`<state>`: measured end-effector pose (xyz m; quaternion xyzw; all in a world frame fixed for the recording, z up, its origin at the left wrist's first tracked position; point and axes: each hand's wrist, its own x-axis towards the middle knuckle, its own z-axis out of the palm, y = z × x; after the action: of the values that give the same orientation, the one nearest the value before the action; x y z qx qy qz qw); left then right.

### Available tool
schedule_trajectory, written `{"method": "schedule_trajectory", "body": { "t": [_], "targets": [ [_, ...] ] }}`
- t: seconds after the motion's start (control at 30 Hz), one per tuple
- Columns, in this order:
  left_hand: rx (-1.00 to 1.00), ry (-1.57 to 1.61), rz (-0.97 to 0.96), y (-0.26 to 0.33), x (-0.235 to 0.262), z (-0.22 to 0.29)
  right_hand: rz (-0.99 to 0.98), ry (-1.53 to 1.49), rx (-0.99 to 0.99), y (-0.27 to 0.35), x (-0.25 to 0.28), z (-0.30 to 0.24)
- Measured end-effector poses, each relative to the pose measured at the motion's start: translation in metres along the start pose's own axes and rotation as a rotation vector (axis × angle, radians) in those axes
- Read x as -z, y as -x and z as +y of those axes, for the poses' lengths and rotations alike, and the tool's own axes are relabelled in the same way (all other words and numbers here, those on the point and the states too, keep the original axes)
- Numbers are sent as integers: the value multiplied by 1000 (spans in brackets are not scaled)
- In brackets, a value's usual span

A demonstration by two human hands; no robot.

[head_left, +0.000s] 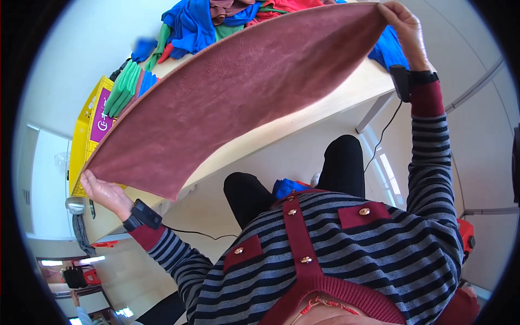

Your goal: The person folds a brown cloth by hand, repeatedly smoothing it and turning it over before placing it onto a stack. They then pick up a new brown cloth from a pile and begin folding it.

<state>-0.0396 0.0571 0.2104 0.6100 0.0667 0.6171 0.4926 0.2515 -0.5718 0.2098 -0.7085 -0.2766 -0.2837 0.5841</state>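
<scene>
Pale wood tone covers the counter (pixel 374 80), which stands in a white-walled room, part of its surface hidden behind a maroon cloth (pixel 233 95). Both hands have their fingers closed on that cloth. Left hand (pixel 106 193) pinches its lower-left corner; right hand (pixel 406 26) grips its upper-right corner, so the edge between them is drawn out in a long curve. The cloth is held aloft over the counter, spread wide, with another corner pointing down just beside the left hand. Each wrist carries a black strapped device, the left one (pixel 145 213) and the right one (pixel 400 82) both trailing a thin cable. Just past the cloth's left end sit folded green cloths (pixel 123 89), stacked in layers, with folded blue cloth (pixel 147 82) against them. Also left of the cloth is a yellow crate (pixel 81 130) with a purple panel (pixel 101 115). Beyond the cloth's far edge lies a crumpled heap of cloths (pixel 190 24), blue, red, green and brown. More blue cloth (pixel 391 50) shows beside its right end.
</scene>
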Motion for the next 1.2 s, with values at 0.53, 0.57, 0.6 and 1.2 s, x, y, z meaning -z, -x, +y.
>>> {"method": "schedule_trajectory", "body": {
  "t": [0.53,0.57,0.6,1.2],
  "targets": [
    [381,-275,-268,-18,-15,-228,-157,487,-180,-5,-67,117],
    [378,-280,-259,-20,-15,-232,-163,480,-174,-5,-76,118],
    [379,-303,-252,-10,-25,-236,-208,434,-290,1,-81,116],
    [340,-69,-522,171,-167,-50,-524,-556,-786,120,-228,-5]
  ]
}}
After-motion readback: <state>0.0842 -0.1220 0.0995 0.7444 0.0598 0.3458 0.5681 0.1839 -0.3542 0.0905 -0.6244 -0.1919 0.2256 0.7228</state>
